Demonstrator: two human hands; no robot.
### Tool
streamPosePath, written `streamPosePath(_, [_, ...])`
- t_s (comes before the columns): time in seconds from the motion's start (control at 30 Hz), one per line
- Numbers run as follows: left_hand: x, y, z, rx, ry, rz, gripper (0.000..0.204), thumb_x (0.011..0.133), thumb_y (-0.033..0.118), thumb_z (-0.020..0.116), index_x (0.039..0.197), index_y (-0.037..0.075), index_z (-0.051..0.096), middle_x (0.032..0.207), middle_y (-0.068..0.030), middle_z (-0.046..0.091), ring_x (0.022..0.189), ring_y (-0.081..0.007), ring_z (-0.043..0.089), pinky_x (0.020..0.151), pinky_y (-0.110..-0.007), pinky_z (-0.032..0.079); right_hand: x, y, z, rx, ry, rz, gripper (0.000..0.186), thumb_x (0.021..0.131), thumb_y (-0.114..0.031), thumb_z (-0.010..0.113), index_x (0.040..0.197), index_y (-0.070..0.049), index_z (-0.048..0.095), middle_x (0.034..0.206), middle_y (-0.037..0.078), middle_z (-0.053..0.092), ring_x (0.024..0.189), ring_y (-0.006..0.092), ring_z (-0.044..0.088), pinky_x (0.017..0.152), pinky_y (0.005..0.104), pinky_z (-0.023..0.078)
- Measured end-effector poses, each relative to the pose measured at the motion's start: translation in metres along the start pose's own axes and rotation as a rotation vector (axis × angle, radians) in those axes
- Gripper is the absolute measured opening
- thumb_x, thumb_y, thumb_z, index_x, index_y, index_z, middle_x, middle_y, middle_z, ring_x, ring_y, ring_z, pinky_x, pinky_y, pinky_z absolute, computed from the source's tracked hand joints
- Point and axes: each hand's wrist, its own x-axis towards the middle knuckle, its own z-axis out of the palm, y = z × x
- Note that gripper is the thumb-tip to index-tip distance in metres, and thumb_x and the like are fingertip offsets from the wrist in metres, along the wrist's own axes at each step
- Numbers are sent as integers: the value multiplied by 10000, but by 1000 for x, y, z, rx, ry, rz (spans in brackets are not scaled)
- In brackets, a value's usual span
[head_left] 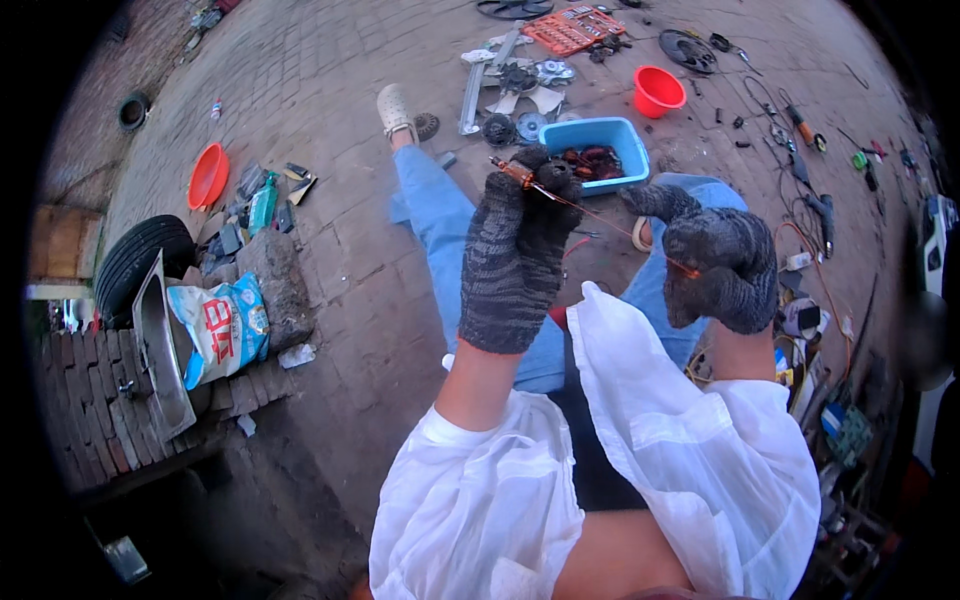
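Dark grey knitted gloves cover both my hands. My left hand (514, 262) is raised, its fingers closed around a small copper-coloured wire coil (518, 173) with a thin metal tip. From it a thin copper wire (592, 214) runs across toward my right hand (725, 262). That hand is curled shut, and a short piece of orange-copper wire shows at its fingers. Beyond my hands, between my legs, stands a light blue basin (616, 184) with dark and copper-coloured parts inside.
Fan and motor parts (515, 85) lie ahead, near an orange tool case (572, 30) and a red bowl (659, 92). Tools and cords (800, 130) spread along the right. Another red bowl (208, 177), a tyre (146, 262) and a printed sack (220, 325) are at left.
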Motion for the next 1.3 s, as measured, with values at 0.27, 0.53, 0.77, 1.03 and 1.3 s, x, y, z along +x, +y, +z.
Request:
streamPosePath(0.27, [1, -4, -6, -89, -61, -39, 359, 894, 225, 535, 1173, 3, 501, 1035, -134, 606, 911, -235, 615, 724, -313, 559, 12, -11, 13, -109, -152, -202, 240, 581, -168, 781, 717, -27, 644, 748, 103, 636, 775, 276, 633, 802, 409, 451])
streamPosePath(0.53, [-9, 15, 6, -123, -132, -179, 416, 892, 170, 530, 1253, -11, 429, 1162, -169, 547, 1000, -245, 587, 770, -307, 550, 11, 3, 6, 127, -110, -330, 283, 636, -103, 722, 896, -20, 647, 915, 129, 650, 911, 330, 622, 926, 513, 376])
streamPosePath(0.77, [-14, 12, 22, 240, -160, -256, 516, 860, 156, 575, 1301, -15, 369, 1236, -212, 483, 1024, -226, 564, 751, -253, 519, 5, 3, -5, 289, 114, -215, 282, 664, -133, 690, 920, -26, 635, 932, 124, 644, 926, 311, 612, 941, 497, 364])
streamPosePath(1.03, [-27, 10, 18, 893, -93, -79, 328, 777, 48, 642, 1094, -12, 582, 926, -151, 653, 685, -160, 634, 533, -212, 496, -11, 1, -16, 247, 248, -244, 285, 697, -166, 654, 947, -34, 622, 952, 117, 637, 942, 290, 601, 958, 478, 350])
streamPosePath(1.3, [-29, 14, 23, 880, 48, -13, 244, 745, 17, 667, 985, 8, 618, 803, -101, 640, 521, -111, 574, 404, -199, 440, -20, 0, -23, 165, 312, -271, 292, 729, -200, 617, 975, -41, 608, 973, 110, 630, 958, 270, 590, 975, 460, 336])
